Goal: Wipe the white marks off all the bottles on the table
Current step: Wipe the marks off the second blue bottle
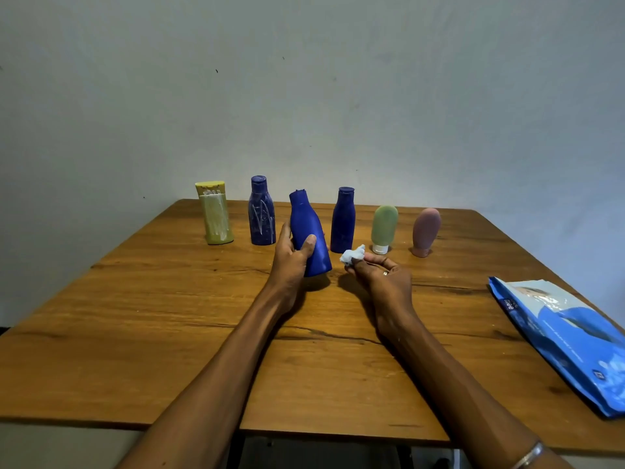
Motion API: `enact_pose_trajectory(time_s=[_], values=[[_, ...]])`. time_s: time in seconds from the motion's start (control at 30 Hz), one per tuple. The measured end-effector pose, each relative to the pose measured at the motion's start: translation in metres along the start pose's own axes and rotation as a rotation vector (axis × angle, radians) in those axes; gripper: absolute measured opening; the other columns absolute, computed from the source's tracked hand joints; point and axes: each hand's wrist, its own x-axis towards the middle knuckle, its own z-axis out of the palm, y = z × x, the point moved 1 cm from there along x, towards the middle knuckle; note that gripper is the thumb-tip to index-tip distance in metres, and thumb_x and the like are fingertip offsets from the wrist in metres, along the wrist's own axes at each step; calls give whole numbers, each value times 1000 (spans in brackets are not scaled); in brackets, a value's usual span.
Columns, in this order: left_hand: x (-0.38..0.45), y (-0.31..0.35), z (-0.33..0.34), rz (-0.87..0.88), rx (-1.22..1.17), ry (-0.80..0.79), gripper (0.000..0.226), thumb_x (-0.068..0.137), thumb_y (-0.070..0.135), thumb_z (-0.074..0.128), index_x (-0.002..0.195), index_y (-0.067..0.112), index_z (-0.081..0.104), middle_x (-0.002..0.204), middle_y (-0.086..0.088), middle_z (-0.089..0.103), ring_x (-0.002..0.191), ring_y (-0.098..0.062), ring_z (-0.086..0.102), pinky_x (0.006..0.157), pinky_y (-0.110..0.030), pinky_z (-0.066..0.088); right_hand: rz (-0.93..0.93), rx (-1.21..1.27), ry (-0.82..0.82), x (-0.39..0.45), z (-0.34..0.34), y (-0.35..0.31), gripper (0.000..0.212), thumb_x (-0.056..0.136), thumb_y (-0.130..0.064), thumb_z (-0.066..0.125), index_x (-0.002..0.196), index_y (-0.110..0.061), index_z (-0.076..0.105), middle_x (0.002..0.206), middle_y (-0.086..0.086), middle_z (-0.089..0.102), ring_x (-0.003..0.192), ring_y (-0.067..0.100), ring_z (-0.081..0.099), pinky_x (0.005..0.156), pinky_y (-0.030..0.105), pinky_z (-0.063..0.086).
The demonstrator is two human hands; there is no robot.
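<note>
**Two bottles left to wipe, one in hand**

Six bottles are in play on the wooden table (169,333), and judging by their surfaces the job is past its midpoint. Nearest the front edge come the two forearms, and towards the right edge lies a blue wipes pack (568,336). Further in, around the table's middle, the left hand (291,262) wraps its fingers and thumb round the held blue bottle (309,235), which tilts with its cap leaning away to the left; its base looks lifted or barely touching the wood, I cannot tell which. No white marks show on the side facing the camera. Just beside it, the right hand (378,272) pinches a crumpled wipe (352,255) at its fingertips, apart from the bottle.

Along the far edge stands the row. From the right: a pink tube (426,231), a green tube (384,228) and a plain blue bottle (343,221) all look clean. Towards the far left corner, the streaked blue bottle (261,214) and the yellow bottle (214,214) carry clear white scribbles, so those two remain.
</note>
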Motion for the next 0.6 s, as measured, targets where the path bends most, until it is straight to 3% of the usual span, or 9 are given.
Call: enact_pose_trajectory(time_s=[0.1,0.23,0.37,0.5,0.6], values=[[1,3,-4,34,47,2,58,99,9,61,149,26,38,138,-3,56,124,-24,59,103,-46,52,-33,-39,-19,-2,0,1,27,89,-4,74,115,-11,68,87,-1,77,79,10,77,60,22,60],[6,3,-11,80,128,62,64,97,1,61,153,20,37,143,0,52,121,-11,56,99,-37,51,-75,-132,-63,-4,1,4,27,91,-6,73,116,-13,66,102,6,76,85,13,77,65,23,61],[13,-3,-14,64,134,137,62,97,0,61,153,15,40,149,-7,52,131,-23,56,104,-49,52,-79,-121,-77,-4,3,4,21,91,-5,73,110,-13,67,97,9,78,83,17,78,62,24,60],[22,-4,-15,58,181,156,60,96,-3,59,151,13,42,147,-7,54,132,-15,51,110,-40,47,-80,-150,-103,0,2,6,21,92,-6,72,111,-12,66,94,9,79,82,22,78,63,29,62],[32,-6,-18,37,178,163,59,97,-4,58,150,15,43,147,-8,54,136,-19,51,111,-45,46,-90,-170,-104,4,1,7,21,92,-7,72,112,-12,66,94,8,79,82,22,78,65,32,63]])
